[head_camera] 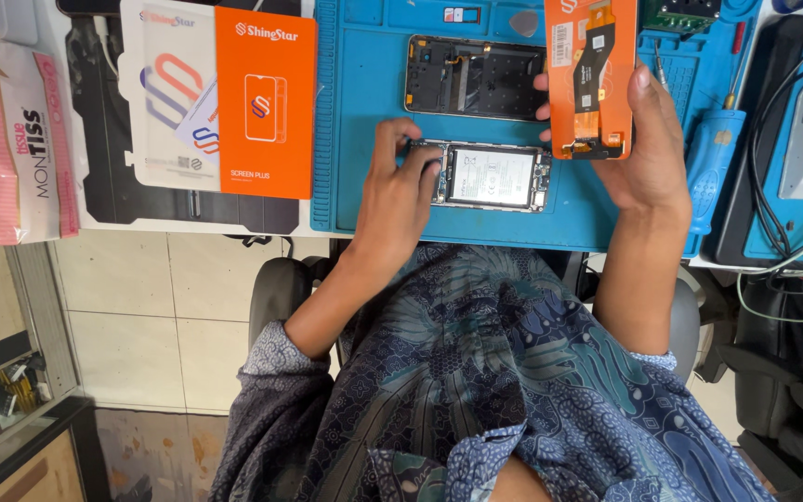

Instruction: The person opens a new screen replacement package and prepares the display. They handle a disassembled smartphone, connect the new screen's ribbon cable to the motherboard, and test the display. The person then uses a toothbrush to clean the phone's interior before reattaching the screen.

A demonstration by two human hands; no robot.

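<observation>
Orange-backed replacement screen (590, 74) was gripped upright in right hand (648, 153), fingers clamped on its edges, above blue repair mat (364, 139). Left hand (401, 191) pinched top corner of opened phone body (490, 177), fingers together, flat on mat. Spare frame (474, 77) lay just beyond. Judged step: fitting new screen; next needed aligning flex cable with board connector.

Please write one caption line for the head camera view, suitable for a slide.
Left hand touches an opened phone on a blue mat; right hand holds an orange replacement screen.
</observation>
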